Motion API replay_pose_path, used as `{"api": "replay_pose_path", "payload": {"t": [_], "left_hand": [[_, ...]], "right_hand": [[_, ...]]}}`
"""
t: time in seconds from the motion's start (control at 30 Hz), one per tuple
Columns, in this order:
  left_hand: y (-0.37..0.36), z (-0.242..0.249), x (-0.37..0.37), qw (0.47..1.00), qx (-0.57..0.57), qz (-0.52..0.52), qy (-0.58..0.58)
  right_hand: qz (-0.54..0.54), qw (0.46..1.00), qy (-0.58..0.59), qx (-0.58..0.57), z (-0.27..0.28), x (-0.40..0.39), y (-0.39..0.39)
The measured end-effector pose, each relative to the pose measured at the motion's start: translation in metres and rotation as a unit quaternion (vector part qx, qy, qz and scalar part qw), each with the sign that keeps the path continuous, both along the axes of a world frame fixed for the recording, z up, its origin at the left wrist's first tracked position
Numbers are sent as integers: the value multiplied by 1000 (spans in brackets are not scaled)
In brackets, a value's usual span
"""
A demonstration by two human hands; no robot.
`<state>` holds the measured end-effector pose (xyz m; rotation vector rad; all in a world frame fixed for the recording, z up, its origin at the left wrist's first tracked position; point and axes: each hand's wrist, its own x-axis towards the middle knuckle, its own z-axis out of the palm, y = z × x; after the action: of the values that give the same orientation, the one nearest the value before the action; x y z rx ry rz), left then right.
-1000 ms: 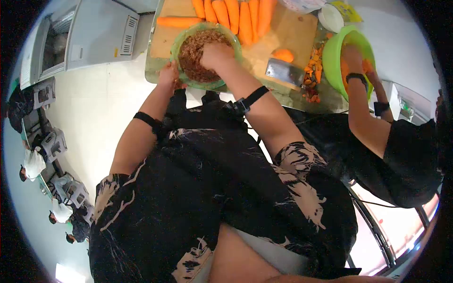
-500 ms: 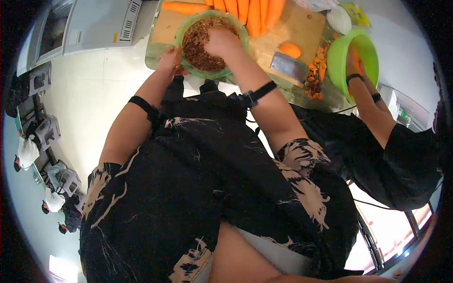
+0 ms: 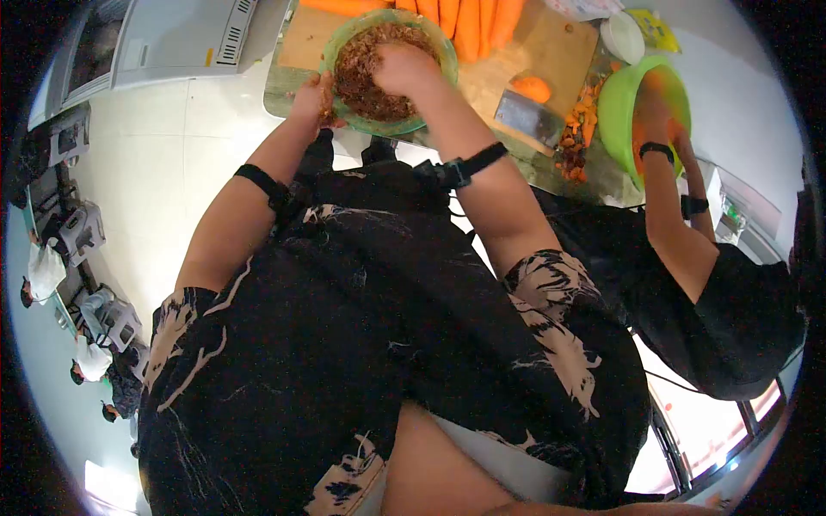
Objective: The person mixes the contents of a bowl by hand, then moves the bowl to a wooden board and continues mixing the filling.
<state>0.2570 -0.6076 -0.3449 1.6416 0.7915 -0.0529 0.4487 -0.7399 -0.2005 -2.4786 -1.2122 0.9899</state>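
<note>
A translucent green bowl [image 3: 330,43] of brown minced mixture [image 3: 361,95] stands near the table edge in front of me. My left hand [image 3: 313,101] is at the bowl's left side, closed on its rim, with bits of mixture stuck to the fingers. Inside the bowl, my right hand [image 3: 406,70] presses into the mixture with its fingers curled. Their tips are buried and hidden. Right of the bowl, a cleaver [image 3: 527,119] lies flat on the wooden cutting board [image 3: 564,52], touching or nearly touching a cut carrot piece [image 3: 532,89].
Several whole carrots [image 3: 469,30] lie behind the bowl. Orange scraps [image 3: 578,125] are heaped by the board's right edge. A co-worker's hands [image 3: 658,120] reach into a bright green basin [image 3: 616,112] at the right. Behind it are a white bowl [image 3: 621,38] and a yellow packet [image 3: 654,30].
My right hand has shifted slightly within the mixture, and my left hand a little at the rim. The co-worker's hands have moved in the basin, blurred now. The whole view has shifted slightly.
</note>
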Motion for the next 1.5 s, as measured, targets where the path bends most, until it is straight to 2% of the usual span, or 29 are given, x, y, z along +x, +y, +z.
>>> {"api": "replay_pose_path", "payload": {"t": [0.03, 0.07, 0.13, 0.23, 0.27, 0.33, 0.43, 0.47, 0.5, 0.57, 0.67, 0.77, 0.87, 0.97, 1.07, 1.17, 1.27, 1.37, 1.4, 1.47, 1.5], "left_hand": [[-10, 36, 13, 989, -109, 94, 37], [-17, 63, 20, 955, -217, 186, 74], [-19, 76, 21, 950, -241, 184, 73], [-26, 114, 29, 944, -243, 202, 90], [-29, 122, 31, 943, -238, 211, 99], [-28, 118, 30, 951, -224, 183, 109], [-25, 117, 31, 967, -165, 146, 130], [-25, 118, 32, 971, -140, 133, 137], [-26, 121, 34, 967, -155, 155, 133], [-29, 127, 34, 954, -187, 200, 122], [-27, 117, 33, 952, -213, 189, 113], [-26, 98, 31, 947, -231, 193, 115], [-26, 108, 34, 952, -199, 187, 138], [-32, 114, 29, 954, -206, 196, 93], [-29, 96, 29, 968, -162, 162, 107], [-29, 98, 32, 949, -221, 207, 91], [-27, 106, 32, 958, -183, 180, 129], [-30, 80, 27, 972, -140, 171, 83], [-32, 81, 27, 970, -142, 180, 78], [-37, 121, 35, 948, -187, 239, 97], [-37, 119, 35, 948, -188, 238, 98]], "right_hand": [[-12, 1000, 1, -25, -12, 11, -8], [3, 998, -1, -62, -4, 15, -17], [35, 990, -4, -136, 20, 12, -31], [85, 987, 16, -134, 15, -17, -29], [104, 989, 37, -95, 15, -27, -21], [138, 987, 84, -16, 21, -45, -5], [73, 996, 34, 27, -15, -29, 13], [45, 999, -2, -15, -21, -15, 14], [-21, 1000, 0, -17, -9, -6, 9], [-81, 996, -16, -44, 9, 6, -5], [-19, 989, -21, -142, 6, -8, -22], [71, 984, 56, -155, 18, -40, -7], [25, 996, 73, 52, -14, -42, 5], [-75, 996, -22, 35, -5, -14, 9], [-27, 993, -12, -111, 5, 7, -9], [144, 974, 19, -175, -2, -12, -13], [203, 972, 53, -108, 10, -36, -3], [64, 996, 30, 59, -15, -22, -9], [9, 992, -43, 122, -29, -14, -14], [-8, 998, -41, -41, -13, -8, -16], [-15, 992, -41, -121, 1, -7, -15]]}}
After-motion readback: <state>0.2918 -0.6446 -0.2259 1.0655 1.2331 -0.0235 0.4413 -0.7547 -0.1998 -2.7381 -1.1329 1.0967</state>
